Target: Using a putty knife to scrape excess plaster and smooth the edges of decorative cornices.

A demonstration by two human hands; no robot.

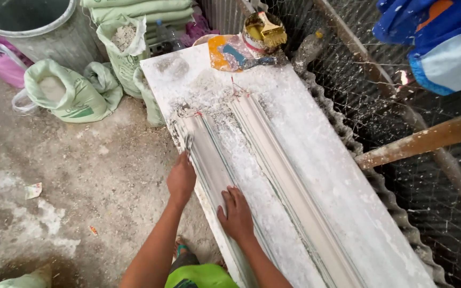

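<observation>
- Nearest us, our right hand (237, 213) is pressing flat, fingers together, on the long grey-white plaster moulding strip (209, 160) lying along the dusty white workboard (316, 160).
- At eleven o'clock from it, our left hand (181, 178) is closing its fingers around a small metal scraping tool (189, 142), its blade touching the same strip.
- We judge we are scraping the strip's surface; continuing calls for steady downward pressure along its length.
- At twelve o'clock, a yellow-bristled brush (269, 33) is resting on a round tin.

Plaster moulding workshop: powder sacks (70, 93), dusty workbench (342, 176), cornice moulds (289, 186), brush (270, 32).
</observation>
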